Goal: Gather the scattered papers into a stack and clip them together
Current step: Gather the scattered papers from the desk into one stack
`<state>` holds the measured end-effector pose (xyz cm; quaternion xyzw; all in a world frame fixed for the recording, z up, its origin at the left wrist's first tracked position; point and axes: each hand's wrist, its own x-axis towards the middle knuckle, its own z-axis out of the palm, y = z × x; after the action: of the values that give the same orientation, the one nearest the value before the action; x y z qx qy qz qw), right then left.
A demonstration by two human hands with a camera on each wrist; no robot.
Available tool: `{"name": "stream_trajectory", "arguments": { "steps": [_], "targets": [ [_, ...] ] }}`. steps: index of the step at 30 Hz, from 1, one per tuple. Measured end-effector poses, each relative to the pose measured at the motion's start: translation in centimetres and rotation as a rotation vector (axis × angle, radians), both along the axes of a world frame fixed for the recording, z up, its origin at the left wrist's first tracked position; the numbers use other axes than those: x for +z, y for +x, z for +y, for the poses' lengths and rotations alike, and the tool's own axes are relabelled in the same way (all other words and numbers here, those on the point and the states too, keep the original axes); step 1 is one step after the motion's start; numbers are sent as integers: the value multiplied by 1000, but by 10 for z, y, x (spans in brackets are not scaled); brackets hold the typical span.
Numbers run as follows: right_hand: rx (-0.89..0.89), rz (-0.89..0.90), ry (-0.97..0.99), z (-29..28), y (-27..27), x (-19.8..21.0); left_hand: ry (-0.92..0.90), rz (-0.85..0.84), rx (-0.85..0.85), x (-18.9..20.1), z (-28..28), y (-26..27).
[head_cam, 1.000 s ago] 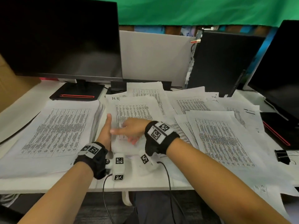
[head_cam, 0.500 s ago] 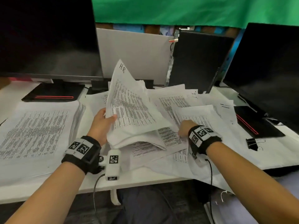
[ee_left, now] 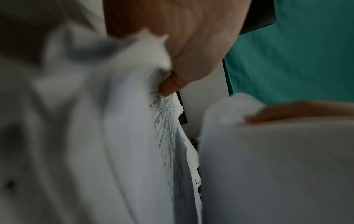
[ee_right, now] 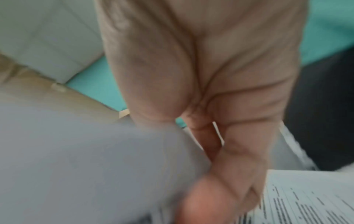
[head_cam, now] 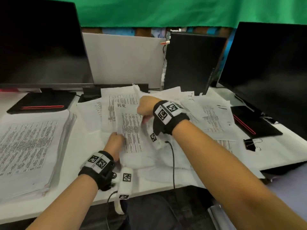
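White papers (head_cam: pixel 131 130) marked "H.R" are clasped in the left grip (head_cam: pixel 114 143) at the near edge and in the right grip (head_cam: pixel 145 108) at the far edge, above the tabletop (head_cam: pixel 86 146).

A white desk (head_cam: pixel 86 143) carries everything. A thick stack of printed pages (head_cam: pixel 31 145) lies flat at its left end, and loose printed sheets (head_cam: pixel 214 120) overlap in a spread across the middle and right. A black binder clip (head_cam: pixel 251 144) rests on the sheets near the right edge, and two black monitor bases, one (head_cam: pixel 41 103) at back left and another (head_cam: pixel 254 123) at right, stand on the desk.
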<state>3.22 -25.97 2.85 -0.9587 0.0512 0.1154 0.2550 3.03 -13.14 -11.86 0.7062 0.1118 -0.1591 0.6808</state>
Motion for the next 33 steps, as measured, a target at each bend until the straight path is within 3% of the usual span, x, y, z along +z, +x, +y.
{"name": "stream_trajectory", "arguments": {
  "steps": [2,4,8,11,19,22,24,26,30,33],
  "targets": [
    [-45,129,220,-1,4,-19,-76,54,-50,0,5,2],
    [-91,183,312,-16,2,-31,-211,130,-61,-4,11,10],
    [-374,79,121,-85,2,-66,-87,158,-145,-10,20,27],
    [-496,74,199,-119,-13,-84,70,8,-167,-5,16,23],
    [-531,65,891,-132,-14,-104,-118,-154,-172,34,20,4],
    [-393,56,1145,-124,-25,-91,-127,-245,-208,53,29,2],
    [-225,14,1265,-116,-27,-76,-31,-352,-293,67,30,2],
    [-126,-128,1240,-105,-28,-53,9,-491,-298,81,30,4],
    [-56,-419,1059,-95,-32,-3,83,-806,-145,122,28,9],
    [-52,-525,1063,-91,-37,15,13,-886,-47,145,28,12]
  ]
}}
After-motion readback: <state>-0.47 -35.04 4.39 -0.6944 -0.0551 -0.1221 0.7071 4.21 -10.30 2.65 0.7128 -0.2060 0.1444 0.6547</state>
